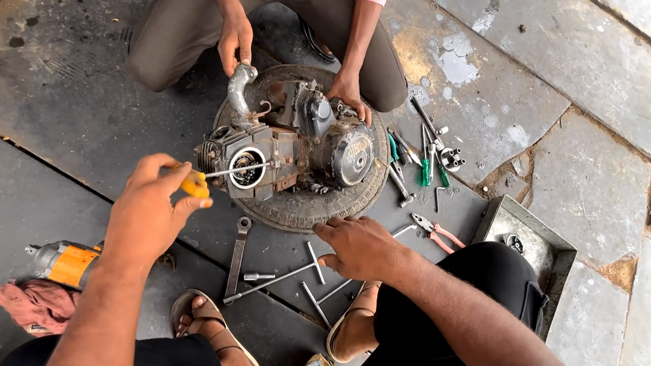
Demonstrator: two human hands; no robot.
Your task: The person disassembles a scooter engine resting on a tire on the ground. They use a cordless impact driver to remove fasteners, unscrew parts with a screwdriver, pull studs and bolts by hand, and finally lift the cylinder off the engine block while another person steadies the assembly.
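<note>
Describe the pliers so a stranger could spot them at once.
Start at the engine sitting on the tyre. Just right of the tyre, on the dark floor between it and the metal tray, lie the pliers. They alone have pink handles; the screwdrivers above them have green ones.

Yellow-handled screwdriver [216, 177]: handle gripped in the left hand [146, 214], metal shaft lying near horizontal, pointing right, tip at the round open port of the engine [289, 144]. Engine: grey, grimy motorcycle block, lying on its side on an old tyre [303, 208] on the stone floor; round dark side cover faces right, bent exhaust pipe stub sticks up at rear left. Right hand [359, 245] rests palm down, fingers on the tyre's near edge.
</note>
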